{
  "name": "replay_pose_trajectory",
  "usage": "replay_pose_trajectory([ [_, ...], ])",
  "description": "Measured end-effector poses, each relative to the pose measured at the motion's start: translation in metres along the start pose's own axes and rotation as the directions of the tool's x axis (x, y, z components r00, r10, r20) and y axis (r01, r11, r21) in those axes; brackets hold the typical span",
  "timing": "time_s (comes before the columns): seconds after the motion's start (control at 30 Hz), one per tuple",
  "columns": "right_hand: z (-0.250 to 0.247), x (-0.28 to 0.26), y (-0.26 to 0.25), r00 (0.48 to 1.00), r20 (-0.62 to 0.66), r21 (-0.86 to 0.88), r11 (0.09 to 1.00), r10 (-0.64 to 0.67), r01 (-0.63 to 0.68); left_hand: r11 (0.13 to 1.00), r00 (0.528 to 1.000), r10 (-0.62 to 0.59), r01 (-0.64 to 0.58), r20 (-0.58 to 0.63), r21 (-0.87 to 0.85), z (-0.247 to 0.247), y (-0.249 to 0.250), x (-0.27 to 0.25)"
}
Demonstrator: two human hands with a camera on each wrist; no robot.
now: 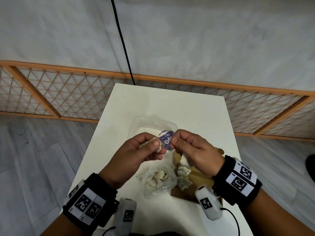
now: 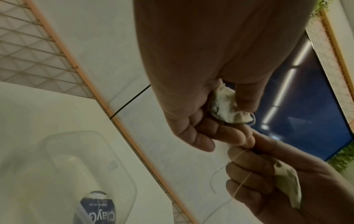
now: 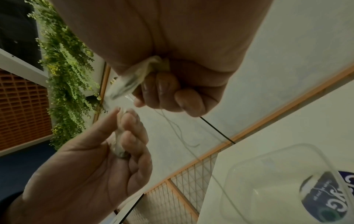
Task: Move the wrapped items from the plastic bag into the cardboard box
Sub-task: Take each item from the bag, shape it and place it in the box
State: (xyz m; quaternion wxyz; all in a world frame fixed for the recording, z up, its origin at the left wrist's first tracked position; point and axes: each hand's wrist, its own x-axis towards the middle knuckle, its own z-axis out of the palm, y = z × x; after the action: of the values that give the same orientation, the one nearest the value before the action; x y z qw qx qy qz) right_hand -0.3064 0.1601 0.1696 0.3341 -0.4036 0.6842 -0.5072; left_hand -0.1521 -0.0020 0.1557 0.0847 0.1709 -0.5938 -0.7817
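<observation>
Both hands are raised above the white table [image 1: 196,113], close together. My left hand [image 1: 157,147] pinches a small white wrapped item [image 2: 228,104] between thumb and fingers. My right hand [image 1: 175,142] grips a second wrapped item [image 3: 134,78] in its curled fingers. A thin string [image 2: 241,181] trails across the right hand's fingers. Below the hands lies the clear plastic bag [image 1: 158,181] with several wrapped items inside. To its right sits the brown cardboard box [image 1: 196,188], partly hidden by my right wrist, with wrapped items [image 1: 183,178] in it.
A clear plastic tub [image 1: 150,123] with a purple label [image 1: 166,140] stands on the table beyond the hands. A black cable [image 1: 122,41] hangs behind the table's far edge. An orange lattice fence [image 1: 68,92] runs along the wall.
</observation>
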Motion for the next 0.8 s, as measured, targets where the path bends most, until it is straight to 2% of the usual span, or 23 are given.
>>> replay_pose_trajectory([
  [0.1,-0.008,0.001,-0.007,0.999,-0.039,0.015,1.0,-0.019,0.02,0.995,1.0,0.023,-0.022,-0.009,0.101,0.005,-0.002,0.002],
  [0.27,-0.009,0.004,-0.01,0.996,-0.065,-0.056,0.997,-0.06,0.056,0.956,0.996,0.06,-0.076,0.063,0.285,0.01,-0.007,0.004],
  [0.37,-0.008,0.006,-0.005,0.996,-0.079,-0.075,0.997,-0.042,0.036,0.929,0.987,0.153,-0.161,0.051,0.333,0.014,-0.003,0.005],
  [0.47,-0.004,0.008,0.002,0.996,-0.081,-0.083,0.996,-0.024,0.018,0.935,0.978,0.209,-0.202,0.009,0.291,0.016,0.004,0.006],
  [0.63,0.011,0.009,0.011,0.999,-0.031,-0.028,1.0,-0.009,0.008,0.981,0.983,0.181,-0.178,-0.035,0.08,0.019,0.017,0.006],
  [0.7,0.014,0.009,0.013,1.0,-0.026,0.013,1.0,0.016,-0.015,0.984,0.98,0.176,-0.172,-0.096,0.049,0.018,0.019,0.008],
  [0.8,0.012,0.009,0.015,0.992,-0.1,0.087,0.993,0.083,-0.074,0.988,0.966,0.154,-0.151,-0.21,0.03,0.011,0.019,0.011],
])
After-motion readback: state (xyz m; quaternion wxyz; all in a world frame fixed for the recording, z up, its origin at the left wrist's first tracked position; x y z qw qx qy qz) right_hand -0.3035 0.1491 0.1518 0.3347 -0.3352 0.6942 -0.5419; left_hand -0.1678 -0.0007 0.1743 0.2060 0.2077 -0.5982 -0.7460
